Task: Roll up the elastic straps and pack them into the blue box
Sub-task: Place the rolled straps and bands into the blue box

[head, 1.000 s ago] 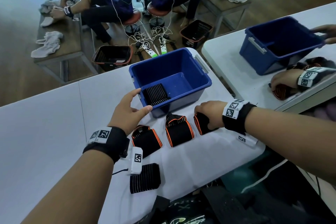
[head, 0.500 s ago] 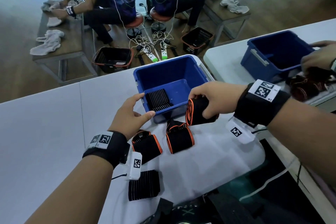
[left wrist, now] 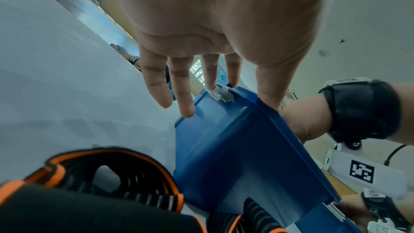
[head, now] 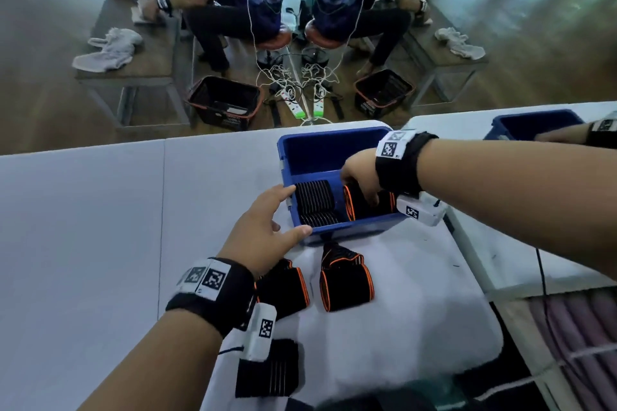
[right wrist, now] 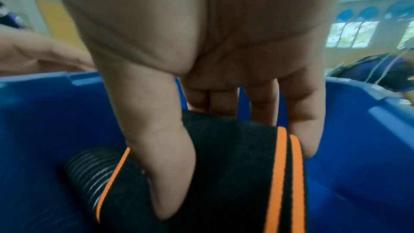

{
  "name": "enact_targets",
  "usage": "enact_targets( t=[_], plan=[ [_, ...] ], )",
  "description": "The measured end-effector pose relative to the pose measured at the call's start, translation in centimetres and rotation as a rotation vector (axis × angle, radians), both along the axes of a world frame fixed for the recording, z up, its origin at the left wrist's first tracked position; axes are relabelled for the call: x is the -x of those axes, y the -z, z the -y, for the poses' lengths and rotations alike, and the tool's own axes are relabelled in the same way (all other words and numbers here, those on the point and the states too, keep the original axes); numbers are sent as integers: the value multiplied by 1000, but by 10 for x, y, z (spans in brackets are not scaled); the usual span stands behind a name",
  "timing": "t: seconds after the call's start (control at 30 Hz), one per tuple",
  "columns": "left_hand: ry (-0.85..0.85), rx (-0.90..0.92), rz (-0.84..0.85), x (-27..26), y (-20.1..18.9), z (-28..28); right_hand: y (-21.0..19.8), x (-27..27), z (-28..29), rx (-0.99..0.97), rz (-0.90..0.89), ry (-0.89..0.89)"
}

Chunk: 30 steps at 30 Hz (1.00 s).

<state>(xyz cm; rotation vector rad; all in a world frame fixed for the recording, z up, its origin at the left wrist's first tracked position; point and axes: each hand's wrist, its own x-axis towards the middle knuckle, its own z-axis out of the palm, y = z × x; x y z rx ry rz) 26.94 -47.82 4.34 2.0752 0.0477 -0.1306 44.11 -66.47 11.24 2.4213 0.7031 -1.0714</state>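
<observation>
- Right hand [head: 359,177] is reaching inside the blue box [head: 340,147], thumb and fingers gripping an orange-edged rolled strap [right wrist: 226,174].
- That roll is sitting just beside a black striped roll [head: 315,205] in the box.
- Left hand [head: 267,233] is resting fingers straight on the box's near-left corner, holding nothing.
- Two more rolls [head: 345,282] are lying on the white table [head: 83,227].

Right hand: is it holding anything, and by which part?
The right hand pinches an orange-edged rolled strap across its rolled body, thumb on the near face, fingers behind, inside the blue box.
</observation>
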Motion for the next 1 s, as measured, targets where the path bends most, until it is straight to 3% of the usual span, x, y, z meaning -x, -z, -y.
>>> enact_targets(
  t=[0.3, 0.63, 0.77, 1.0],
  plan=[
    [23, 32, 56, -3, 11, -5, 33, -10, -26, 229, -46, -135],
    [18, 28, 35, -4, 11, -7, 41, -23, -30, 142, -204, -28],
    [24, 30, 6, -4, 8, -8, 45, -22, -18, 96, -309, 115],
    [-5, 24, -60, 1, 5, -7, 38, -19, -15, 47, -258, 118]
  ],
)
